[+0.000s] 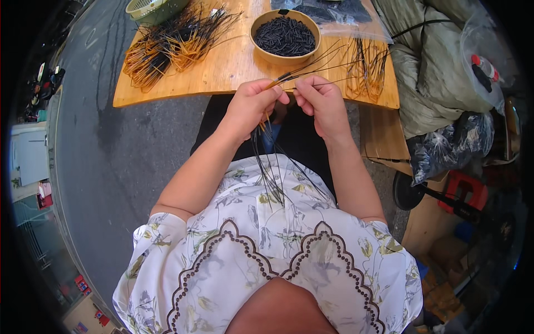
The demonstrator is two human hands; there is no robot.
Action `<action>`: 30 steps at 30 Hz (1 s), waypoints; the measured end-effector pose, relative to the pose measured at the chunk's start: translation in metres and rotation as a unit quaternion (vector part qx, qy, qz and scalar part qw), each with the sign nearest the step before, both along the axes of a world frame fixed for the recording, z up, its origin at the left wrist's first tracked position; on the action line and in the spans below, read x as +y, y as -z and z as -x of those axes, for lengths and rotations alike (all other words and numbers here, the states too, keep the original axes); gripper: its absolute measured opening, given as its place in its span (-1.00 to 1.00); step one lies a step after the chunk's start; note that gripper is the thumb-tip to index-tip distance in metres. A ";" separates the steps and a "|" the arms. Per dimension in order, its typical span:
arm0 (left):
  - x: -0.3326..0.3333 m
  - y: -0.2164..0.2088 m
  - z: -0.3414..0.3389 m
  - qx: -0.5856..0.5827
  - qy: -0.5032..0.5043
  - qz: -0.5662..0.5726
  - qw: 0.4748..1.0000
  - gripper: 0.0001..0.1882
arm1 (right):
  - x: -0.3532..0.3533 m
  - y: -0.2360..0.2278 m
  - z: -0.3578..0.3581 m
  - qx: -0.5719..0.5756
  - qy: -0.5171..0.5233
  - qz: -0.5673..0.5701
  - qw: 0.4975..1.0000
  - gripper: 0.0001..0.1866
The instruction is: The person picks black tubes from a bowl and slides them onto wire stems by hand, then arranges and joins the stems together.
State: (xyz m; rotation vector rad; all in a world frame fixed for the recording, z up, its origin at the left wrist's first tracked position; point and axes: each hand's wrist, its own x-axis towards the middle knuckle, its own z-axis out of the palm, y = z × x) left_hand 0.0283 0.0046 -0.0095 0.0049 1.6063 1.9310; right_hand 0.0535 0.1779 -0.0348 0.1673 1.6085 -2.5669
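My left hand (251, 108) is closed around a small bundle of thin wires (268, 167). Their black ends hang down in front of my shirt, and other ends fan out past my fingers to the upper right. Some amber parts show by the grip, along with a short black sleeve (284, 77). Close beside it, my right hand (322, 106) pinches one thin black wire (335, 81) between thumb and fingers. Just beyond both hands, a round tan bowl (256, 46) holds many short black tube pieces (286, 35).
On the wooden table (233, 78), a large pile of amber-and-black wires (167, 50) lies left and a smaller bunch (367, 72) right. A green basket (153, 12) and a clear plastic bag (356, 25) stand farther back. Large grey-green sacks (425, 72) crowd the table's right side.
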 end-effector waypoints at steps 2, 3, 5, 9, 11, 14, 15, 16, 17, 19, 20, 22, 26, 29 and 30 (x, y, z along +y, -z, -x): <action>0.001 -0.002 -0.001 0.000 -0.001 0.000 1.000 -0.80 | 0.001 0.001 0.000 0.007 -0.004 -0.007 1.000 -0.90; 0.002 -0.003 -0.001 -0.001 -0.002 0.001 1.000 -0.80 | 0.001 0.002 0.001 0.014 -0.008 -0.014 1.000 -0.91; 0.003 -0.002 -0.002 0.003 -0.001 0.002 1.000 -0.79 | -0.001 0.002 -0.001 0.025 -0.003 -0.023 0.999 -0.92; 0.004 -0.002 -0.002 0.001 0.011 -0.006 1.000 -0.79 | -0.006 0.003 -0.001 0.045 0.024 -0.019 0.999 -0.93; 0.004 0.000 0.000 -0.002 0.011 -0.013 1.000 -0.79 | -0.010 -0.002 -0.005 0.024 0.016 0.002 1.000 -0.92; -0.004 -0.001 0.007 -0.001 0.007 -0.007 1.000 -0.79 | 0.003 -0.013 -0.016 -0.047 -0.083 -0.020 0.995 -0.86; -0.006 -0.003 0.011 0.000 0.004 0.003 1.000 -0.80 | 0.010 -0.021 -0.021 -0.098 -0.169 -0.067 0.978 -0.82; -0.007 -0.003 0.014 0.002 0.004 0.002 1.000 -0.80 | 0.011 -0.036 -0.029 -0.046 -0.106 -0.192 0.975 -0.75; -0.008 -0.004 0.016 0.010 0.008 0.009 1.000 -0.80 | 0.008 -0.040 -0.031 0.088 0.021 -0.274 0.958 -0.77; -0.007 -0.004 0.012 0.015 0.016 0.017 1.000 -0.80 | 0.020 -0.044 -0.010 0.392 0.163 -0.508 0.750 -0.80; -0.006 -0.004 0.010 0.011 0.020 0.013 1.000 -0.80 | 0.021 -0.046 -0.006 0.390 0.164 -0.508 0.750 -0.80; -0.005 -0.003 0.011 0.008 0.027 0.008 1.000 -0.80 | 0.022 -0.050 0.001 0.407 0.101 -0.652 0.632 -0.83; -0.007 -0.003 0.011 0.015 0.053 0.019 0.998 -0.79 | 0.021 -0.051 0.004 0.175 -0.081 -0.496 0.847 -0.83; -0.008 -0.005 0.009 0.026 0.060 0.029 0.997 -0.79 | 0.021 -0.037 0.005 0.094 -0.106 -0.410 0.901 -0.81; -0.008 -0.005 0.009 0.025 0.060 0.031 0.997 -0.79 | 0.019 -0.035 0.006 0.080 -0.110 -0.396 0.908 -0.81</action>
